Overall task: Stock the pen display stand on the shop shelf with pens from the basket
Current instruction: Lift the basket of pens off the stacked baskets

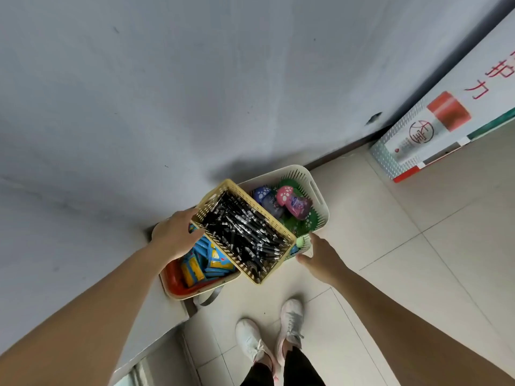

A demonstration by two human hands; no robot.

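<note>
A yellow slotted basket (232,259) heaped with black pens (245,232) lies tilted across two other baskets on the floor, by a grey wall. My left hand (174,235) grips the yellow basket's left end, thumb and fingers curled round its rim. My right hand (320,257) is at the basket's right corner with its fingers spread and reaching toward it; I cannot tell whether they touch it. No pen display stand or shop shelf is in view.
Under the yellow basket, a white basket (316,190) holds paw-print toys, and a cream and red basket (178,286) holds blue and yellow packets. A printed carton (446,121) stands at the right wall. My feet in white shoes (289,319) stand on pale floor tiles.
</note>
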